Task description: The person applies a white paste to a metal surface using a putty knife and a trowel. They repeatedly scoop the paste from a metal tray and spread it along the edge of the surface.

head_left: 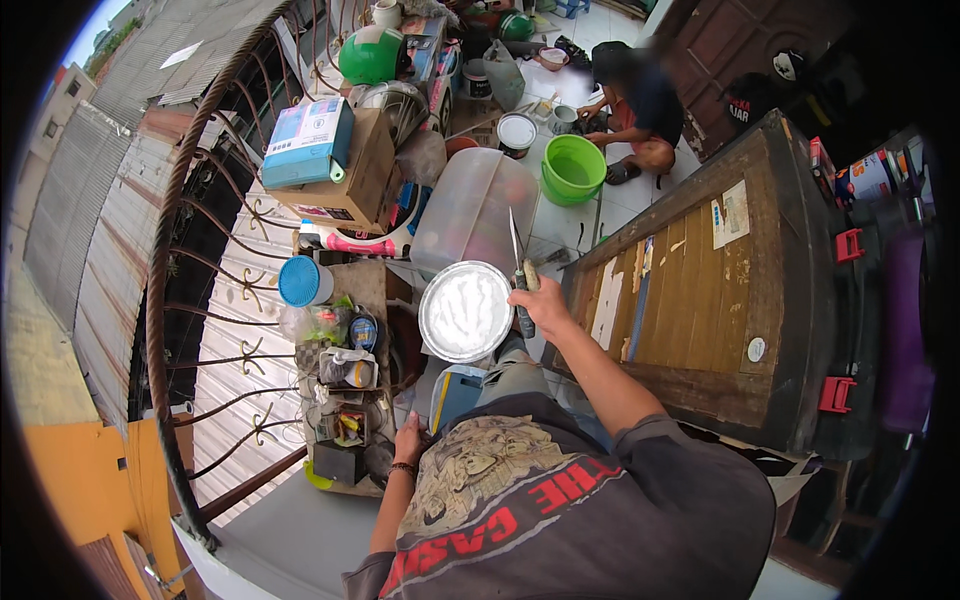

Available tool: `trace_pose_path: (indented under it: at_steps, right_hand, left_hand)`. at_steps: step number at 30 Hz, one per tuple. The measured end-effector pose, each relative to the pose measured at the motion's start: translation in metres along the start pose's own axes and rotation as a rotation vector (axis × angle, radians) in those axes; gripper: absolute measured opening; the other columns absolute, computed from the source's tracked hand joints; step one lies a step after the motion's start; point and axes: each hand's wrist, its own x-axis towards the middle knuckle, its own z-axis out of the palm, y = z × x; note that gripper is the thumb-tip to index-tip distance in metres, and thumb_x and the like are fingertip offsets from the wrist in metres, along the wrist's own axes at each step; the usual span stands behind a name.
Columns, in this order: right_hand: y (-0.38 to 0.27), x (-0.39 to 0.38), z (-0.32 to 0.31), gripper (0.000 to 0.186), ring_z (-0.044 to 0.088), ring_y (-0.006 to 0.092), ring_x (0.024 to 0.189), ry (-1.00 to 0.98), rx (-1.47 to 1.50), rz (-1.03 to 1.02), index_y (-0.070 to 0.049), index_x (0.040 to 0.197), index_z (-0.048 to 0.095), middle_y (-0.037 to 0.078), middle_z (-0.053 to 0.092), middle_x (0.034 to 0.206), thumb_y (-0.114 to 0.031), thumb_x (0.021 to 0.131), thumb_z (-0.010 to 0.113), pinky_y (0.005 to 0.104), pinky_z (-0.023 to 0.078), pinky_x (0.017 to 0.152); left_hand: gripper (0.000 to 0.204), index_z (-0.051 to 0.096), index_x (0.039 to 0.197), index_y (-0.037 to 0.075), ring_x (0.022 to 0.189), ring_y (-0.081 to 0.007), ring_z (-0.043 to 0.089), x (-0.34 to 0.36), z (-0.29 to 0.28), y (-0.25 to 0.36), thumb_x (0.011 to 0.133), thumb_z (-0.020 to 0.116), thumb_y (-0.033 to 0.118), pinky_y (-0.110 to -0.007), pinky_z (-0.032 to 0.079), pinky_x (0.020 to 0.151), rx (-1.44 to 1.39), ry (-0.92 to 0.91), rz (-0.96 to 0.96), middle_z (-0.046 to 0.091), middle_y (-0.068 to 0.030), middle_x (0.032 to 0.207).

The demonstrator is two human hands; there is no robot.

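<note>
My right hand (pixel 543 303) is closed around the dark handle of a knife (pixel 516 240), its narrow pointed blade tipped away from me. A short tan piece (pixel 531 275) shows beside the blade; its kind is unclear. Just left of that hand is a round tub (pixel 465 312) with a white, streaked top surface. Low on the left, my left hand (pixel 408 440) has its fingers stretched forward, with nothing visible in them. It is beside a cluttered low stand (pixel 340 478), near a blue box-like thing with a pale edge (pixel 457 395).
A translucent plastic container (pixel 478 205) lies beyond the tub. Past it are a green bucket (pixel 573 170) and a crouching person (pixel 640 110). A large wooden panel (pixel 700 290) leans on the right. Cardboard boxes (pixel 370 165) and a curved metal railing (pixel 160 260) line the left.
</note>
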Motion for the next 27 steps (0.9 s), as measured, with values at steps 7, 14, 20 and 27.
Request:
trace_pose_path:
  at_steps: [7,14,20,27]
  right_hand:
    - [0.006,-0.002,-0.004,0.023,0.055,0.0123,0.069,0.019,-0.013,0.009,0.0,0.09,0.063,0.001,0.059,0.078,-0.004,0.07,0.071,0.0294,0.047,0.064]
    - [0.007,-0.01,-0.012,0.022,0.055,0.0117,0.069,0.03,-0.02,0.035,-0.001,0.089,0.063,0.002,0.06,0.079,-0.004,0.07,0.072,0.03,0.047,0.064]
    - [0.001,-0.014,-0.016,0.025,0.055,0.011,0.075,0.002,0.084,-0.03,0.0,0.094,0.064,0.0,0.061,0.083,-0.003,0.07,0.071,0.0272,0.046,0.07]
    - [-0.001,-0.019,-0.011,0.019,0.048,0.0103,0.067,0.006,0.131,-0.094,0.002,0.081,0.061,0.0,0.054,0.072,-0.007,0.068,0.073,0.029,0.041,0.06]
  left_hand:
    - [0.048,0.056,0.086,0.003,0.047,-0.0156,0.054,-0.029,-0.051,0.005,0.098,0.052,0.049,-0.028,0.039,0.041,-0.277,0.251,-0.179,0.059,-0.0075,0.063]
    - [0.036,0.057,0.091,0.002,0.047,-0.0197,0.058,-0.029,-0.028,-0.011,0.098,0.056,0.038,-0.031,0.043,0.04,-0.224,0.177,-0.278,0.061,-0.0096,0.065]
    - [0.038,0.059,0.099,0.0,0.061,-0.0202,0.066,-0.015,-0.003,0.031,0.095,0.061,0.037,-0.03,0.05,0.052,-0.296,0.054,-0.188,0.067,-0.0133,0.076]
    - [0.037,0.059,0.112,0.003,0.075,-0.0182,0.066,-0.012,0.001,0.149,0.1,0.053,0.037,-0.03,0.051,0.065,-0.5,-0.044,0.083,0.069,-0.0093,0.091]
